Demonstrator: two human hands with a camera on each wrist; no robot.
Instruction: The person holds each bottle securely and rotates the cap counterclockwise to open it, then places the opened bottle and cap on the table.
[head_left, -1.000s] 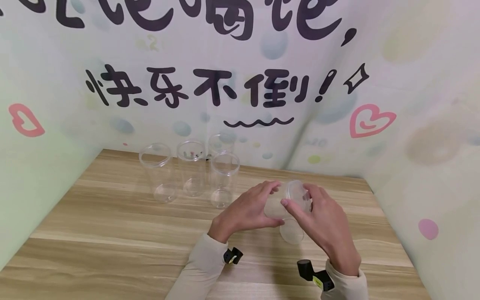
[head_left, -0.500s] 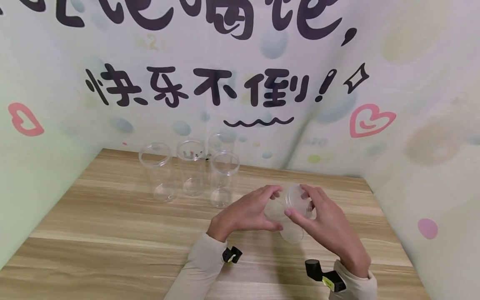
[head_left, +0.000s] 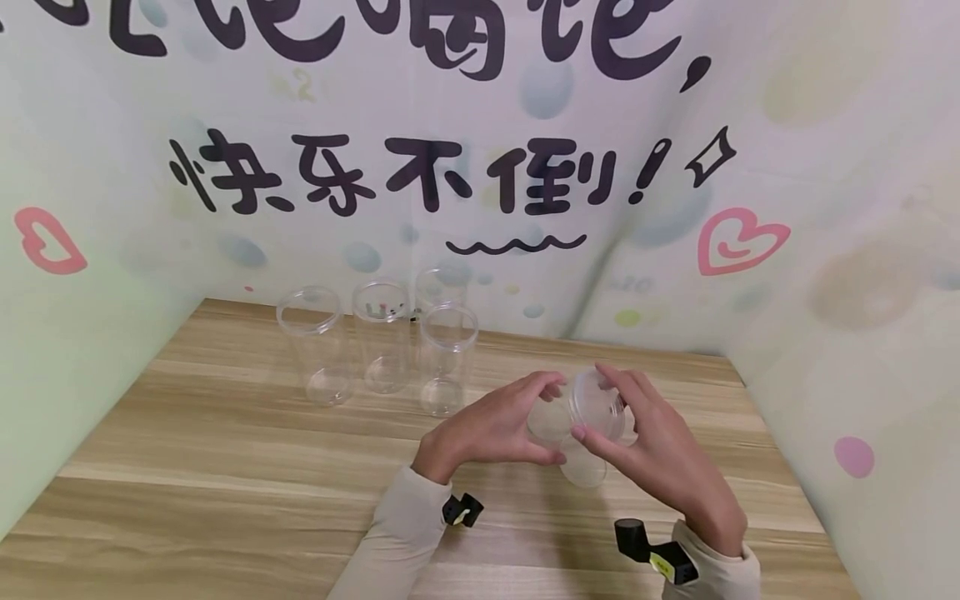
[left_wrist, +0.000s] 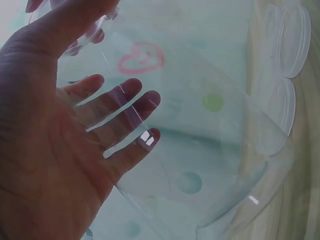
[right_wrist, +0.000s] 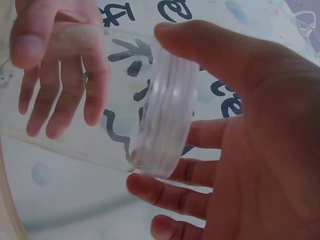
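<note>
A clear plastic cup [left_wrist: 200, 135] lies sideways in the air above the table, its mouth toward the right. My left hand [head_left: 495, 419] holds the cup's body, thumb below and fingers on the far side. Around its mouth, my right hand [head_left: 656, 442] grips a thick ridged rim [right_wrist: 170, 110] between thumb and fingers. Whether this rim is a lid or several nested rims, I cannot tell. Below the hands, round translucent lids [left_wrist: 282, 107] rest on the table, partly hidden in the head view.
Several clear cups stand upright at the back left, among them a leftmost cup [head_left: 311, 321] and a front cup [head_left: 448, 350]. A wood-grain table [head_left: 247, 483] carries everything. Printed fabric walls [head_left: 525, 292] close off the back and both sides.
My right hand has shifted slightly right and down, and its fingers have moved on the rim. My left hand is nearly still. The standing cups have not moved.
</note>
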